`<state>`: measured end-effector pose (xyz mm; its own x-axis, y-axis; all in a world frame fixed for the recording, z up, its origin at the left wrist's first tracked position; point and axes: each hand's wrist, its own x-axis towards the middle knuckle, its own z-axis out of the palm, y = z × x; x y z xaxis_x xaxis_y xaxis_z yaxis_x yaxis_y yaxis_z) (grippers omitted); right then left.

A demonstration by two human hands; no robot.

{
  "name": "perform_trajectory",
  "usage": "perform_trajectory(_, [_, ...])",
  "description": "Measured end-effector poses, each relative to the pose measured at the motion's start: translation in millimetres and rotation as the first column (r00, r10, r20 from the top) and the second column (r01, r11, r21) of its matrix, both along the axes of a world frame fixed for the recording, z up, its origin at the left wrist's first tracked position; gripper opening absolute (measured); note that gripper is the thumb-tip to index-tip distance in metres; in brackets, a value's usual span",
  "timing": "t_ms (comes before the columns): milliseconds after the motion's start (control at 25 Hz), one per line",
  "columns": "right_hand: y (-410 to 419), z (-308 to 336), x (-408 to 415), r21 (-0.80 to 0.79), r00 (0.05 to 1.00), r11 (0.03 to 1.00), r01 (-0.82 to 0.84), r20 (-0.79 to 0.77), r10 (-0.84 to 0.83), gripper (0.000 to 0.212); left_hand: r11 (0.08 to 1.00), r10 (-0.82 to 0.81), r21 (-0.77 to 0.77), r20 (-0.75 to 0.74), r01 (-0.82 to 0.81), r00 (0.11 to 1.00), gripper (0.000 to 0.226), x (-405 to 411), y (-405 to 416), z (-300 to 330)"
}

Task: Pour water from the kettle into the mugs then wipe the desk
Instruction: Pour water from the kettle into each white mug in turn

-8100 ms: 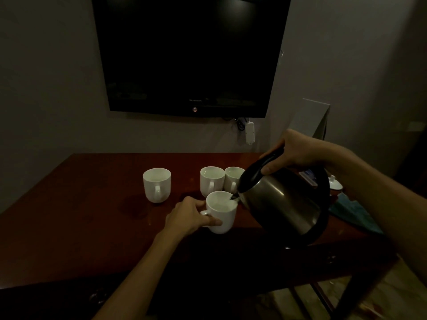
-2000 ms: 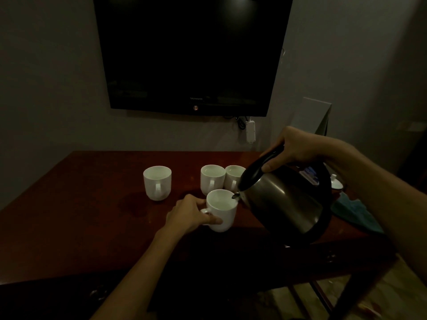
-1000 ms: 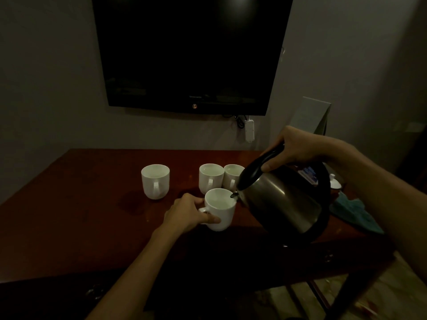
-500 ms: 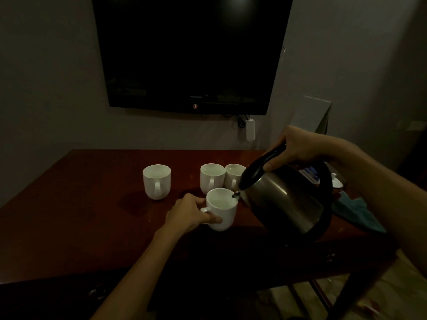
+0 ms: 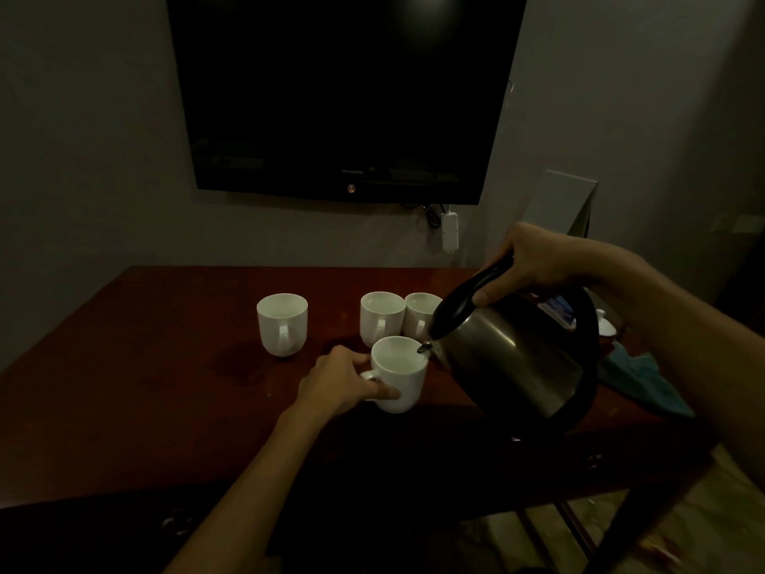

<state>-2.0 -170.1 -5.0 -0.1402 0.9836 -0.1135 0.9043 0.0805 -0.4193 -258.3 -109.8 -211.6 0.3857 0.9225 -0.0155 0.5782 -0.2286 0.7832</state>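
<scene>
My right hand (image 5: 538,263) gripped the black handle of the steel kettle (image 5: 517,366), fingers curled round it, the kettle tilted with its spout at the rim of the near mug (image 5: 399,374). My left hand (image 5: 339,379) held that mug's handle, thumb against its side. I counted four white mugs on the surface (image 5: 145,387): one left (image 5: 282,323), two touching behind (image 5: 381,316), and mine. A teal cloth (image 5: 645,383) lay right. The TV (image 5: 343,93) logo was too dim to read.

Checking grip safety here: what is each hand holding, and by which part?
The right hand grips the steel kettle by its black top handle; the left hand holds the nearest white mug at its handle.
</scene>
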Motion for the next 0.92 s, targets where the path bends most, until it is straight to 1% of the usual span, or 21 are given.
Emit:
perform_trajectory(200, [2.3,0.7,0.1,-0.010,1.000,1.000,0.021,0.017,-0.020,0.025,1.000,0.000,-0.011,0.000,0.000,1.000,0.049,0.7,0.9,-0.8])
perform_trajectory(320, [3.0,1.5,-1.5,-0.009,1.000,1.000,0.020,0.010,-0.020,0.019,1.000,0.008,-0.004,0.000,-0.008,1.000,0.049,0.3,1.1,-0.6])
perform_trajectory(400, [1.9,2.3,-2.9,-0.010,1.000,1.000,0.013,0.005,-0.013,0.022,1.000,0.005,-0.003,-0.006,-0.005,1.000,0.050,0.2,1.4,-0.8])
perform_trajectory(520, [1.3,2.3,-2.6,-0.020,1.000,1.000,-0.004,-0.002,0.003,0.034,1.000,-0.004,-0.020,-0.005,0.004,1.000,0.048,0.2,2.0,-1.0])
perform_trajectory(680, [3.2,2.9,-1.3,-0.027,1.000,1.000,0.008,0.000,-0.008,0.025,1.000,-0.005,-0.011,-0.012,0.005,1.000,0.050,0.3,1.1,0.0])
perform_trajectory(840, [2.3,4.0,-3.1,-0.035,1.000,0.999,0.017,0.006,-0.016,0.026,1.000,-0.002,-0.024,-0.021,0.002,1.000,0.050,0.8,0.7,1.0])
perform_trajectory(920, [0.9,4.8,-4.8,-0.032,1.000,0.999,0.008,0.016,-0.007,0.030,1.000,-0.001,-0.018,-0.024,0.001,1.000,0.051,0.7,0.0,1.4])
